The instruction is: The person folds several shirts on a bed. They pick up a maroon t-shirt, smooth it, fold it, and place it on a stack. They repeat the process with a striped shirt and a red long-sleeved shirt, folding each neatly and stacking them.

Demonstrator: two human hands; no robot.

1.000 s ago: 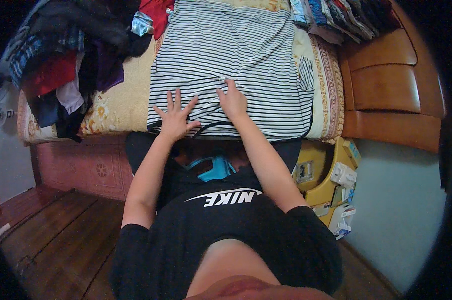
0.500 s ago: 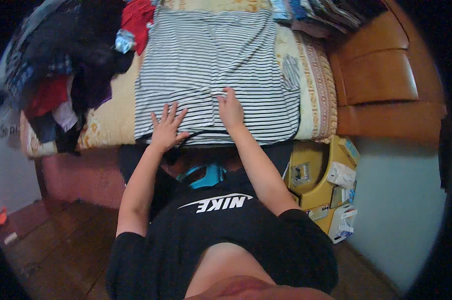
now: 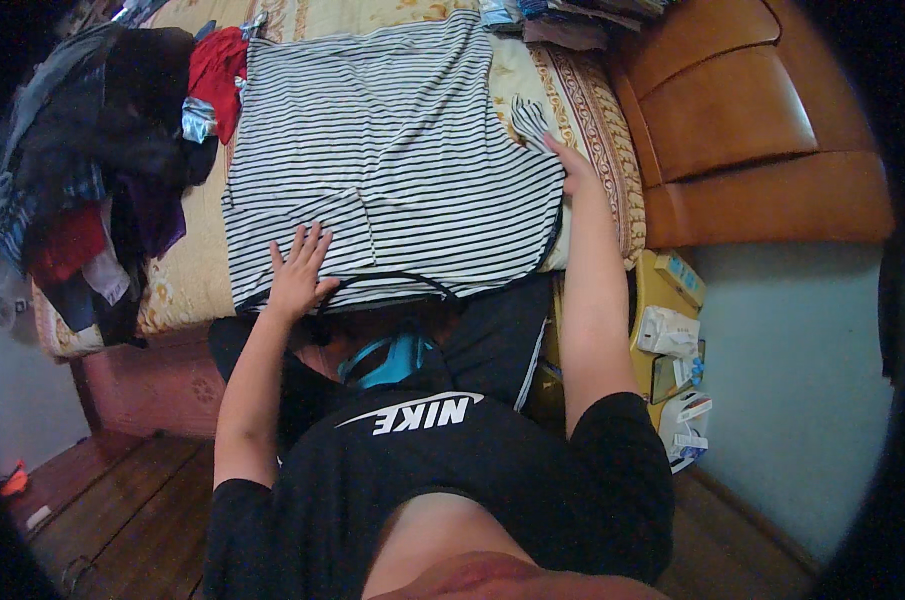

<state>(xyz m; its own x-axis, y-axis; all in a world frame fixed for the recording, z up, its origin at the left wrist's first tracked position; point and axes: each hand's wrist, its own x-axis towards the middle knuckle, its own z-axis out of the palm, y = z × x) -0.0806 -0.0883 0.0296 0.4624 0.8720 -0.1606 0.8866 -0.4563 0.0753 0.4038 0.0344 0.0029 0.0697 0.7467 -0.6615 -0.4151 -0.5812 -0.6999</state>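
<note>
A black-and-white striped shirt (image 3: 402,140) lies spread over the bed in front of me, with some creases in its middle. My left hand (image 3: 300,272) rests flat on its near left part, fingers spread. At the shirt's right edge, my right hand (image 3: 575,172) is closed on the striped cloth beside the short sleeve (image 3: 529,120); some of its fingers are hidden. A curved black trim (image 3: 392,282) shows along the edge nearest me.
Dark clothes (image 3: 122,130) are heaped on the left, with a red garment (image 3: 215,75) beside them. Folded clothes (image 3: 582,25) lie at the far right. A brown padded headboard (image 3: 732,120) stands at right, above a yellow cabinet (image 3: 647,290) with small packages.
My right hand has moved from the middle of the shirt out to its right edge by the sleeve. My left hand stays flat on the cloth. The view has shifted to the right.
</note>
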